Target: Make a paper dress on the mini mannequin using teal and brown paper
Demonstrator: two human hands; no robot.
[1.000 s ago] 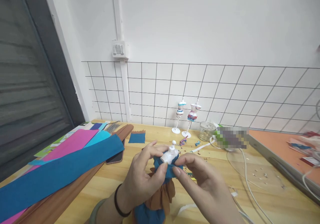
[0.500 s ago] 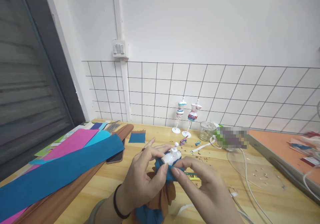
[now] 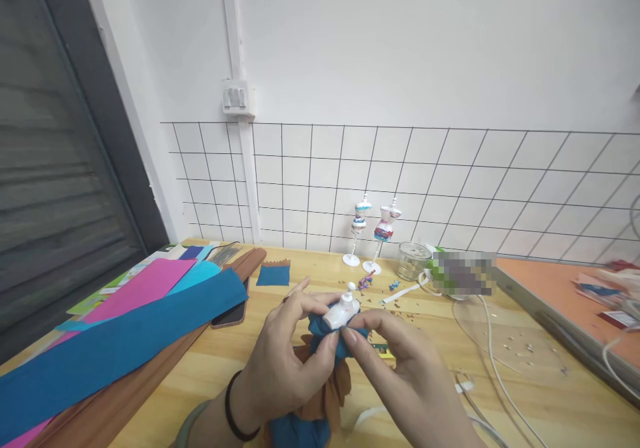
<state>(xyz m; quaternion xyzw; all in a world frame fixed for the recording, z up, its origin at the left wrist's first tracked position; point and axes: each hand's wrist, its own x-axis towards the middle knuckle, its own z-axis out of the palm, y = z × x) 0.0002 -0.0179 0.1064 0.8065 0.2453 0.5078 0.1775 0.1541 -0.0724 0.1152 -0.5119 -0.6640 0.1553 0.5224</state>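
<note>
A small white mannequin (image 3: 341, 314) lies tilted between my hands, its neck knob pointing up and away. Blue crepe paper (image 3: 317, 327) wraps around its upper body. Below hang brown paper frills (image 3: 327, 391) and more blue paper (image 3: 299, 431), like a skirt. My left hand (image 3: 293, 351) is closed around the mannequin from the left, its thumb pressing the blue paper at the front. With thumb and index finger, my right hand (image 3: 395, 358) pinches the blue paper edge at the chest. The mannequin's sides are partly hidden by my fingers.
Blue (image 3: 125, 348), pink and brown paper strips lie at left over a phone (image 3: 231, 311). Two mannequins on stands (image 3: 358, 218) (image 3: 387, 225) stand by the wall grid. A glass jar (image 3: 414, 261), paper scraps, white cables (image 3: 493, 361) and an orange board (image 3: 545, 295) are at right.
My right thumb and fingertips have drawn slightly inward, and the blue paper at the chest is gathered closer to the mannequin. My left hand keeps its hold.
</note>
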